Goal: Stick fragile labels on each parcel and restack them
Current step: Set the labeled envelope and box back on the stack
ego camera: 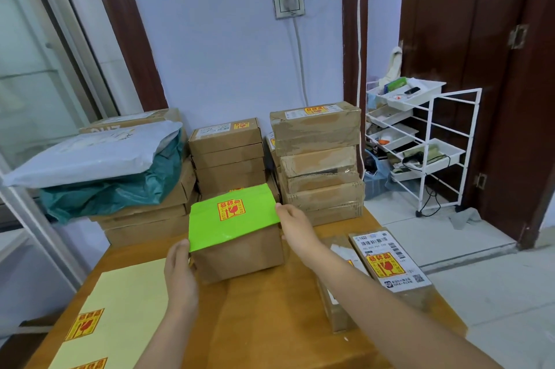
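A brown parcel with a bright green top (232,220) stands in the middle of the wooden table (270,308). A yellow and red fragile label (231,210) is stuck on its green top. My left hand (180,275) holds the parcel's near left corner. My right hand (295,226) holds its right edge. A pale yellow backing sheet (120,317) with fragile labels (84,324) lies at the near left. Two labelled parcels (390,266) lie at the right of the table.
Stacks of brown parcels stand along the back: a middle stack (228,155), a right stack (321,158), and a left stack (150,212) topped by grey and teal mailer bags (90,158). A white wire trolley (420,140) stands on the floor to the right.
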Tool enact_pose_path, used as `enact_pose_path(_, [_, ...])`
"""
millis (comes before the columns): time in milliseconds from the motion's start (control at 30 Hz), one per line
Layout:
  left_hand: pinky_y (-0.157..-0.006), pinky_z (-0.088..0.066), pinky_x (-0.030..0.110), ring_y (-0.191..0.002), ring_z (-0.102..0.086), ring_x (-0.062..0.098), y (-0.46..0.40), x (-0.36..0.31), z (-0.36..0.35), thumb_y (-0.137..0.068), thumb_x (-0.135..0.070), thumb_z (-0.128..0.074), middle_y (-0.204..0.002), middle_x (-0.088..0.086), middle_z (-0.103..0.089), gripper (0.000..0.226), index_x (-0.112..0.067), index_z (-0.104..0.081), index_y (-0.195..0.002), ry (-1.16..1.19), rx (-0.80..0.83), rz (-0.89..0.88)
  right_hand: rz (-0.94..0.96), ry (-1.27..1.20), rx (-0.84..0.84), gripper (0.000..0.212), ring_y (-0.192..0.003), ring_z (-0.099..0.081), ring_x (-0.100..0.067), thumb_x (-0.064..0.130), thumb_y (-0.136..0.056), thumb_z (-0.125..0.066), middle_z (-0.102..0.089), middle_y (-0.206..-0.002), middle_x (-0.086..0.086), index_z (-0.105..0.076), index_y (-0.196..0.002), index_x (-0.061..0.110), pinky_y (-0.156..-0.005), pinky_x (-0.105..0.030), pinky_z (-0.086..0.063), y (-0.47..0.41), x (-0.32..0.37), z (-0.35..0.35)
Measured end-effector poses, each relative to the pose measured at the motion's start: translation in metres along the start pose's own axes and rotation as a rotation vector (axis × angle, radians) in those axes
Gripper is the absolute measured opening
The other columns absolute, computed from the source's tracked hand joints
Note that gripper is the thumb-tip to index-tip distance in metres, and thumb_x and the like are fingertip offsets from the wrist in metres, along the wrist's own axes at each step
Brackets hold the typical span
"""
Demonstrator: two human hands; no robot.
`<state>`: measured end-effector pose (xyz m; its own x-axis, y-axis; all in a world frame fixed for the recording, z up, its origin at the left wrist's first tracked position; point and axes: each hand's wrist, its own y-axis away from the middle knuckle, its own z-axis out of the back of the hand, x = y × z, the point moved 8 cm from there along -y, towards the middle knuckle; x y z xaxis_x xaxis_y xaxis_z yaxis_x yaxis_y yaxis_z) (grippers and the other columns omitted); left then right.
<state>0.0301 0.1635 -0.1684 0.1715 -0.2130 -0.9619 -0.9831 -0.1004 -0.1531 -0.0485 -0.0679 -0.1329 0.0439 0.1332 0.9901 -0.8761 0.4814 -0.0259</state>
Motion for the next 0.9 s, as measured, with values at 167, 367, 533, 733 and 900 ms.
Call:
enact_pose_path(167, [-0.078,-0.042,0.026,-0.097,-0.049,0.013,-0.017,-0.018,-0.018,-0.101,-0.023,-0.040,-0.096,-0.007,-0.056,0.021,-0.013,-0.055,-0.110,-0.022,0.027,-0.047,0.038,-0.020,-0.024,0.051,-0.112,-0.053,-0.036,0.033,-0.103,-0.034,-0.057,-0.120,-0.027,-0.048,-0.126,-0.011,-0.103,-0.045,-0.036,-0.012,0.016,0.003])
enact_pose_path(367, [-0.096,-0.037,0.028,-0.114,-0.048,0.013,-0.042,-0.034,-0.041,-0.103,-0.041,-0.028,-0.121,-0.001,-0.055,0.045,-0.014,-0.053,-0.130,-0.038,0.075,-0.037,0.063,-0.045,-0.030,0.041,-0.119,-0.051,-0.028,0.031,-0.103,-0.034,-0.057,-0.129,-0.015,-0.056,-0.123,0.002,-0.097,-0.034,-0.038,-0.032,0.037,-0.004])
enact_pose_path(533, [-0.114,-0.028,0.041,-0.132,-0.041,0.015,-0.075,-0.030,-0.055,-0.095,-0.058,-0.036,-0.142,-0.004,-0.047,0.057,-0.024,-0.044,-0.140,-0.120,0.157,-0.068,0.057,-0.074,-0.031,0.043,-0.123,-0.045,-0.020,0.035,-0.103,-0.032,-0.050,-0.135,-0.003,-0.047,-0.137,0.013,-0.091,-0.026,-0.032,-0.059,0.046,-0.013])
enact_pose_path(733, [-0.112,-0.031,0.047,-0.132,-0.041,0.018,-0.107,-0.036,-0.074,-0.074,-0.083,-0.040,-0.143,-0.002,-0.045,0.088,-0.025,-0.041,-0.141,-0.181,0.178,-0.088,0.039,-0.196,-0.016,0.039,-0.110,-0.046,-0.016,0.034,-0.102,-0.035,-0.050,-0.122,0.000,-0.048,-0.134,0.015,-0.091,-0.029,-0.035,-0.091,0.048,-0.031])
enact_pose_path(900, [-0.115,-0.024,0.047,-0.139,-0.031,0.021,-0.129,-0.024,-0.087,-0.072,-0.085,-0.035,-0.152,-0.001,-0.033,0.095,-0.027,-0.031,-0.148,-0.244,0.191,-0.025,0.002,-0.266,0.003,0.041,-0.113,-0.044,-0.015,0.034,-0.103,-0.036,-0.050,-0.132,-0.001,-0.043,-0.138,0.014,-0.094,-0.028,-0.033,-0.118,0.042,-0.041])
